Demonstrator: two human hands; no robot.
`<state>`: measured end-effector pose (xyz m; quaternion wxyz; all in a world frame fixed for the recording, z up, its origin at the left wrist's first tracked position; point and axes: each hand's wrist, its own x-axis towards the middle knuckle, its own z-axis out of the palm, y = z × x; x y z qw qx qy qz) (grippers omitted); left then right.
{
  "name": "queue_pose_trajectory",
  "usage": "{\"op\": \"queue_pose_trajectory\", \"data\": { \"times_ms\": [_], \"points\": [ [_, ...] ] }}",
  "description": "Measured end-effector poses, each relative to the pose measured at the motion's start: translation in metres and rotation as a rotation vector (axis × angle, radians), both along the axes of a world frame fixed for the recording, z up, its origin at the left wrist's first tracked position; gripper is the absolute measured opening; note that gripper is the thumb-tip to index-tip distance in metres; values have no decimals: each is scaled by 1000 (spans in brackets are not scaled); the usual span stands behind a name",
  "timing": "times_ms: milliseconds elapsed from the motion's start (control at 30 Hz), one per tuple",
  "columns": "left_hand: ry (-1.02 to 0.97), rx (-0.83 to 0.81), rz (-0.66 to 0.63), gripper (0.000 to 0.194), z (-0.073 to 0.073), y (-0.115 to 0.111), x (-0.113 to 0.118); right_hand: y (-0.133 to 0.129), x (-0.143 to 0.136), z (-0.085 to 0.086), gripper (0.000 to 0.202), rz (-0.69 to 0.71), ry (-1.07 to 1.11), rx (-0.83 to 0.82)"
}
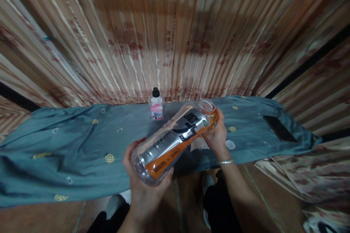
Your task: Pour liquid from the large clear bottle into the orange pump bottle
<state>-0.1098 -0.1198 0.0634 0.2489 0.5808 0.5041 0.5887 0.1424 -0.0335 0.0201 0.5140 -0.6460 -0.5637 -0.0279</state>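
Note:
A large clear plastic bottle [171, 142] with an orange band and black lettering is tilted across the middle of the view, above the front of the table. My left hand [146, 193] is wrapped round its base at the lower left. Around the neck end at the upper right, my right hand [217, 136] is closed, its fingers mostly behind the bottle. The bottle's mouth end points up and away to the right. Just behind it stands a small clear bottle [156, 109] with a black cap and a pink label, upright on the cloth.
A teal patterned cloth [82, 142] covers the narrow table. A whitish round disc [230, 144] lies by my right wrist, and a pale flat scrap [199, 144] under the bottle. A dark phone-like slab [279, 129] lies at right. Pleated curtains [175, 43] hang behind.

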Motion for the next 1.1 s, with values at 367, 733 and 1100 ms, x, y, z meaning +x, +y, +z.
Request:
{"op": "queue_pose_trajectory", "data": {
  "times_ms": [367, 733, 1100],
  "points": [
    [-17, -122, 82, 92, 4, -4, 2, -1, -2, 4, 81, -18, 12, 16],
    [-43, -124, 73, 89, 10, -4, 4, -2, -5, 7, 80, -36, 43, -17],
    [-71, -26, 100, 90, 4, -1, 10, -2, -6, 9, 78, -51, 49, -5]
  ]
}}
